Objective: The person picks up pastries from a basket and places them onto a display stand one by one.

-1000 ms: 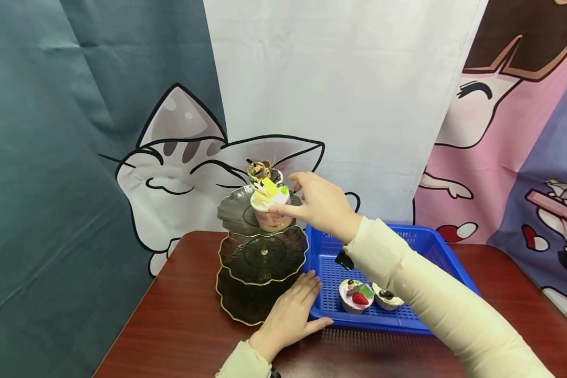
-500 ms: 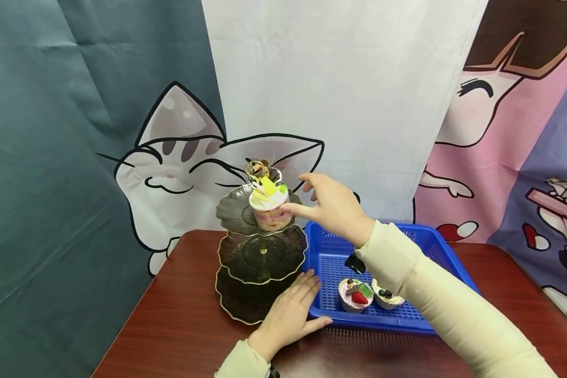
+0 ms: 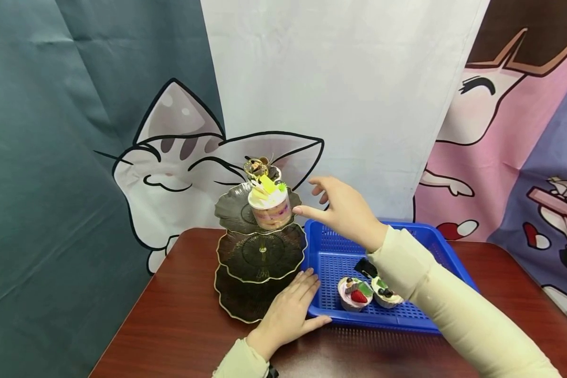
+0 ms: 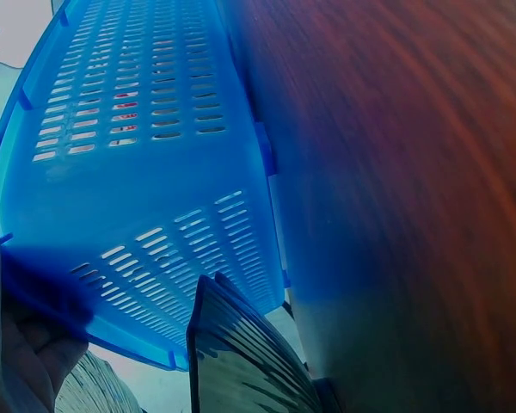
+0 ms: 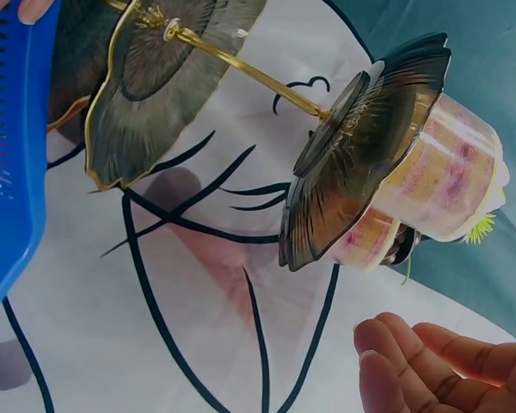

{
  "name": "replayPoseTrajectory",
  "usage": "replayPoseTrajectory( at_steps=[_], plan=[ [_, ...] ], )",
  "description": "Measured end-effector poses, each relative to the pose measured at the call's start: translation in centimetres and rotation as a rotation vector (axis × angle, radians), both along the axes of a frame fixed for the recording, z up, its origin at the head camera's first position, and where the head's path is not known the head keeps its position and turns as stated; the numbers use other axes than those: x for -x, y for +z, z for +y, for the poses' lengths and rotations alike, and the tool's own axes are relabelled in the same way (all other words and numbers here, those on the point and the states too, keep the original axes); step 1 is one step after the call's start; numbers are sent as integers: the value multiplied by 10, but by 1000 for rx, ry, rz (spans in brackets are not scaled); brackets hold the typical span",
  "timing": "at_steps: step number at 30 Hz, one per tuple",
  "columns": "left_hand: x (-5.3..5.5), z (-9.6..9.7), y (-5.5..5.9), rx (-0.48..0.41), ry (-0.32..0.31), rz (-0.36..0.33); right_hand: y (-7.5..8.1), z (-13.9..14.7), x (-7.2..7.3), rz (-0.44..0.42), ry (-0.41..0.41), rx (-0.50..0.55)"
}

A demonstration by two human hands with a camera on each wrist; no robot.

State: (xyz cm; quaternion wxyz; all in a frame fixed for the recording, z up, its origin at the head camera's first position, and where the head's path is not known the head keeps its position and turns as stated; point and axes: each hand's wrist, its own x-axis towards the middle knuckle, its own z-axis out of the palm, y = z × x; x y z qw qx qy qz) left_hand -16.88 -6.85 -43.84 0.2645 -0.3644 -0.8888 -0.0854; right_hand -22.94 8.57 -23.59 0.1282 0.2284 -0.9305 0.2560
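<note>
A cake cup (image 3: 270, 207) with white cream and yellow topping stands on the top tier of a dark, gold-rimmed three-tier stand (image 3: 231, 252). Behind it is a second dessert cup (image 3: 260, 168) with chocolate decoration. My right hand (image 3: 342, 207) hovers just right of the front cup, fingers loosely bent and holding nothing; the right wrist view shows the gap between the fingers (image 5: 439, 361) and the cups. My left hand (image 3: 288, 310) rests with straight fingers on the near left corner of a blue basket (image 3: 314, 236), beside the stand's lower tiers.
Two cream-topped cupcakes, one with a strawberry (image 3: 355, 294) and one with dark berries (image 3: 386, 294), sit in the basket near its front wall. Red-brown wooden table (image 3: 165, 304) lies under everything. A printed cloth (image 3: 359, 105) hangs right behind the table.
My right hand has let go of the yellow-topped cake cup and drawn back to the right. The cup stays on the top tier. My left hand has stayed on the basket corner.
</note>
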Motion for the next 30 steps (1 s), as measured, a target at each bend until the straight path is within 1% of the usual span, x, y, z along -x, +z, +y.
replayPoseTrajectory(
  at_steps=[5,11,21,27,30],
  plan=[
    [-1,1,-1,-16,-7,18,-3,8,-2,-27,21,21],
    [0,1,-2,-25,-12,47,-8,16,-4,-37,19,20],
    [0,1,0,-21,-10,-4,-17,30,-4,-46,25,47],
    [1,0,0,-20,-10,-7,-26,37,-5,-49,25,46],
    [2,0,0,-21,-13,-9,-31,41,-6,-71,27,62]
  ],
)
